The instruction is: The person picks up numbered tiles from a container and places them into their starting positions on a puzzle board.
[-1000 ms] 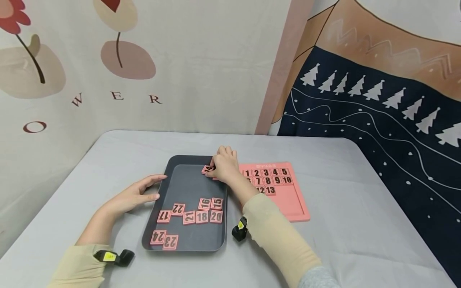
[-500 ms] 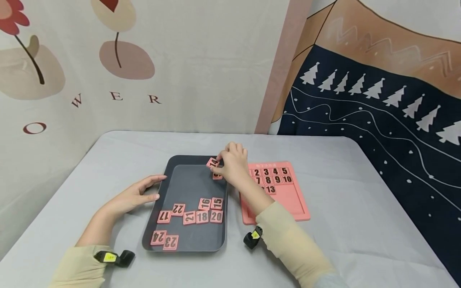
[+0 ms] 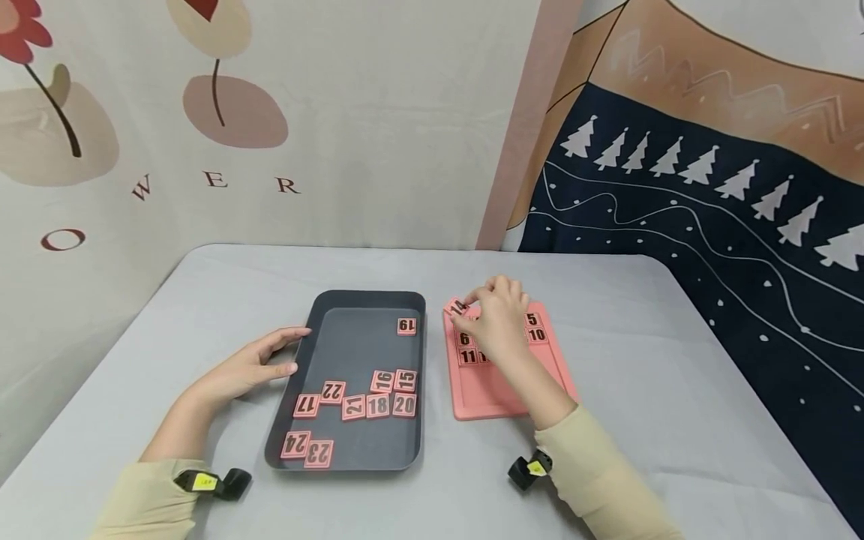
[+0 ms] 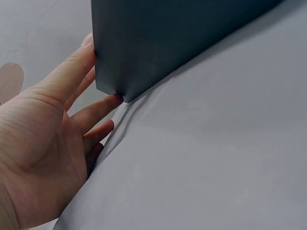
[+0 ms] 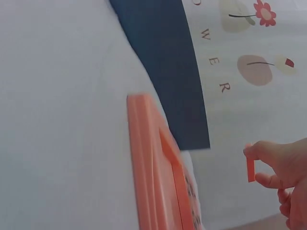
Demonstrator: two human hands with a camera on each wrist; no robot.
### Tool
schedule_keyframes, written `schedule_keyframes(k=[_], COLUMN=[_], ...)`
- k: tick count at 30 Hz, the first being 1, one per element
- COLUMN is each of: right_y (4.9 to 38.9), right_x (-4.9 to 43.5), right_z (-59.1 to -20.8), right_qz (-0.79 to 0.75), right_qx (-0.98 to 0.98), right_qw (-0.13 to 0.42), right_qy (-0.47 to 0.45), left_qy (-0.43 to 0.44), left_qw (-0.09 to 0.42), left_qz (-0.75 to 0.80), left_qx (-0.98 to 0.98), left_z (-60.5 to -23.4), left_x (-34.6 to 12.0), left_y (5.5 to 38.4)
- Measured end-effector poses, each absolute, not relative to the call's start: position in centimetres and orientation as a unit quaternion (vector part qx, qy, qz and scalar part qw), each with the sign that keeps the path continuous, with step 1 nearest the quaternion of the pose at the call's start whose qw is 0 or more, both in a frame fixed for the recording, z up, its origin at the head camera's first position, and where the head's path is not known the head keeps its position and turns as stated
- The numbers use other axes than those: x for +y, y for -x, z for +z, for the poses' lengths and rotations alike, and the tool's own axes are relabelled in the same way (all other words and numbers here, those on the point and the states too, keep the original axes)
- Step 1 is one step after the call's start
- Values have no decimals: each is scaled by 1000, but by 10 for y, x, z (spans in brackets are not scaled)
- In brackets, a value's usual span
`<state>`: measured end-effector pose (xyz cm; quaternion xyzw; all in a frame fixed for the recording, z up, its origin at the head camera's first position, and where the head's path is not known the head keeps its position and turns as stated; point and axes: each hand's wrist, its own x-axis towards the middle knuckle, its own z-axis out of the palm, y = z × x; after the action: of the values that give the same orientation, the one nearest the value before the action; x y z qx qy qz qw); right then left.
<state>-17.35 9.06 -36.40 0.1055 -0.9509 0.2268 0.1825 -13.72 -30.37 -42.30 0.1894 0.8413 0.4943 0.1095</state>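
Note:
Between thumb and fingertip, my right hand [image 3: 498, 319] pinches a pink number tile marked 14 [image 3: 457, 307], above the top left corner of the pink number board [image 3: 496, 405]. The right wrist view catches the tile [image 5: 250, 164] edge-on, raised off the board. Rows of tiles sit in the board, partly covered by the hand; 5, 10, 6 and 11 show. My left hand [image 3: 253, 365] touches the left side of the dark grey tray [image 3: 351, 352] with extended fingers. Seen from the left wrist, its fingertips meet the tray wall [image 4: 129, 52].
Loose number tiles lie in the tray: the 19 tile [image 3: 406, 326] alone near the far right, the 18 tile [image 3: 378, 406] among several in the middle, the 24 tile [image 3: 295, 444] and 23 tile [image 3: 319, 453] near the front. A white cloth [image 3: 648, 375] covers the table.
My right hand has lifted the 14 tile out of the tray and carried it right, over the board. The 19 tile is now uncovered. My left hand stays at the tray.

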Motion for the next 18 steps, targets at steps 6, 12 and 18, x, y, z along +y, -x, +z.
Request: schedule_keyframes(k=[6,12,18], right_y=[160,148,137], right_x=[124,151,168], right_z=[-366,-375,-382], right_qz=[212,191,179], right_qx=[-956,-963,-969], right_qw=[189,181,167], right_qy=[-78,-59,-39], left_qy=[-186,-188,-193], left_qw=[109,109,111], left_qz=[495,490,492], left_qx=[842,844,842], left_z=[-424,-424,-424], left_x=[-304,-305,-305], left_y=[137,138,138])
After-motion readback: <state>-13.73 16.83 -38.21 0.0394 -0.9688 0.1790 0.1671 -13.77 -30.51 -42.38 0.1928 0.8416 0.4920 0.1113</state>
